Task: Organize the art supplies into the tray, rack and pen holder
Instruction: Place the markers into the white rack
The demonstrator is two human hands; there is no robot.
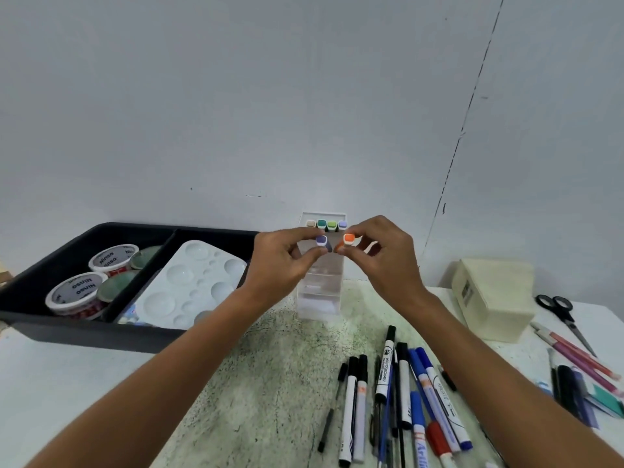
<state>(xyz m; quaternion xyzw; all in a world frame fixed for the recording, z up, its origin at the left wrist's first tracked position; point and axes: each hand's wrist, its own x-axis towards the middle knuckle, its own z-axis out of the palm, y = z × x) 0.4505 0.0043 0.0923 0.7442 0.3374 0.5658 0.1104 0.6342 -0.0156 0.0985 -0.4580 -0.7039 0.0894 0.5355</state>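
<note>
A person seated at a desk (pixel 270 383) holds two markers up to a clear rack (pixel 320 292) standing against the wall. The left hand (pixel 283 261) pinches a purple-capped marker (pixel 321 242) between thumb and fingertips; the right hand (pixel 385 255) pinches an orange-capped marker (pixel 347 240) the same way. Both markers point cap-first toward the camera and sit level with the rack's second row, apparently so they can slide tail-first into the open slots. The row above already carries four markers (pixel 327 224), caps outward so their colours read at a glance.

To the left, a black tray (pixel 84 336) keeps the bulky items apart: paint tubs (pixel 94 282) in one compartment, a white palette (pixel 192 285) in the other. The loose pens and whiteboard markers (pixel 401 396) lie in a heap near the right forearm, seemingly awaiting sorting. Scissors (pixel 560 314), more pens and a cream box (pixel 493 295) rest at far right. Most of the sorting appears still ahead.
</note>
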